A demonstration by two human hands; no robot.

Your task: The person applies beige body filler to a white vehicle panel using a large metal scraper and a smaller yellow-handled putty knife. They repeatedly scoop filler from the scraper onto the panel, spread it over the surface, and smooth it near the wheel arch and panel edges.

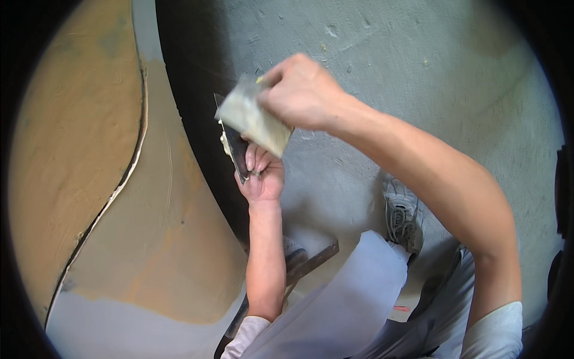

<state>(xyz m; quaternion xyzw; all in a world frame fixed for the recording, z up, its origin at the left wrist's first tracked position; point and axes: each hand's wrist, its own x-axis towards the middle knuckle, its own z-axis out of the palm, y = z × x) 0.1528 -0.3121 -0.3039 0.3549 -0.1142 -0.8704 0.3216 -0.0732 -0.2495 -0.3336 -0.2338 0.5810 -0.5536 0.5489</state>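
Note:
My left hand (pixel 266 182), palm up, grips a dark flat scraper (pixel 236 149) with lumps of cream-coloured putty along its left edge. Just above it, my right hand (pixel 308 90) pinches a pale, putty-smeared rectangular scraper (pixel 254 119) by its upper right side. The pale scraper is blurred and overlaps the dark one; whether the two touch I cannot tell. Both hands are to the right of a large curved panel (pixel 191 251), patchy brown and grey, apart from its surface. A jagged seam (pixel 127 176) with a dark gap and a whitish edge runs down the panel.
Grey, rough concrete floor (pixel 371 66) extends behind my hands and to the right. My shoe (pixel 402 215) and light-trousered leg (pixel 353 287) are below. A dark bar (pixel 314 262) lies between my left forearm and my leg. Black shadow borders the panel's right edge.

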